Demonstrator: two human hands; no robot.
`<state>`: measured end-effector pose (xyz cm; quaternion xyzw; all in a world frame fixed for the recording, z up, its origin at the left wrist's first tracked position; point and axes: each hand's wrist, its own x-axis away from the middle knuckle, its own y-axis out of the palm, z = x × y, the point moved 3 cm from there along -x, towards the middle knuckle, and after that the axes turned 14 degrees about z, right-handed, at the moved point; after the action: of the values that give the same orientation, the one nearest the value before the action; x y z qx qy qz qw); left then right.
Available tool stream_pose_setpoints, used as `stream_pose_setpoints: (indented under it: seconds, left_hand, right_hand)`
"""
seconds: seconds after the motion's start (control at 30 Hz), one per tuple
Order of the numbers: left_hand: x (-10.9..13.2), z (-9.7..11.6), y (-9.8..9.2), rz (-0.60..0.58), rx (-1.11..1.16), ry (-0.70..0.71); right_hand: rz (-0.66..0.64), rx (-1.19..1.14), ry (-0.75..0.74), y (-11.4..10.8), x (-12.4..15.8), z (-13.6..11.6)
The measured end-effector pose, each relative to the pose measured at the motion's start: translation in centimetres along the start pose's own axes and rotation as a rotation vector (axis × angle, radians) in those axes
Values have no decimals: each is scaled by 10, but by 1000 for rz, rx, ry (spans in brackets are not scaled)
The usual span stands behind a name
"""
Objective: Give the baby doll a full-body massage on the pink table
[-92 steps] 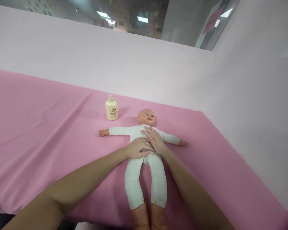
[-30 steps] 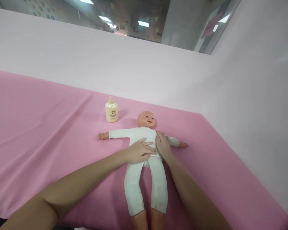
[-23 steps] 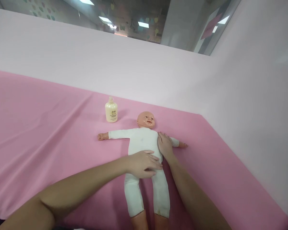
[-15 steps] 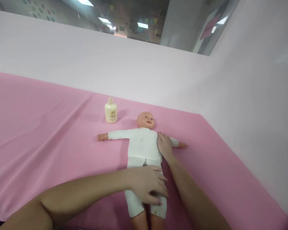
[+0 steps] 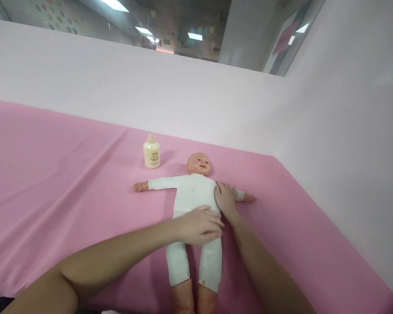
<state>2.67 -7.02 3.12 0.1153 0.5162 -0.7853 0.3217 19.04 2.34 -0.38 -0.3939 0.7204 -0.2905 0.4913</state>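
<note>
A baby doll in a white long-sleeved top and white trousers lies on its back, arms spread out to both sides. My left hand reaches across the doll's hips and lower belly with its palm down and fingers stretched, hiding the waist of the trousers. At the doll's upper arm and the side of its chest on the right rests my right hand. Its fingers lie over the sleeve near the shoulder, and its thumb is hidden. The doll's head is turned slightly to the right.
The doll lies on a pink padded surface with creases at left. A cream-coloured bottle with a printed label stands upright left of the doll's head. White walls border the surface behind and at right, with a window above.
My left hand has moved up from the doll's thighs to its hips. The doll's legs have shifted a little to the left. My right hand stays at the same upper arm.
</note>
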Motion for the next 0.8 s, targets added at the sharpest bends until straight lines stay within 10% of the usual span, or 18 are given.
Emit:
stream_pose_setpoints:
  seconds: [0.2,0.8]
  left_hand:
    - [7,-59,-20,221,-180,-377]
    - [54,-151,-62,412,-686,-704]
  right_hand:
    - [17,-8,-11,-1,1,-1]
    - [87,151,108,-11,-4,29]
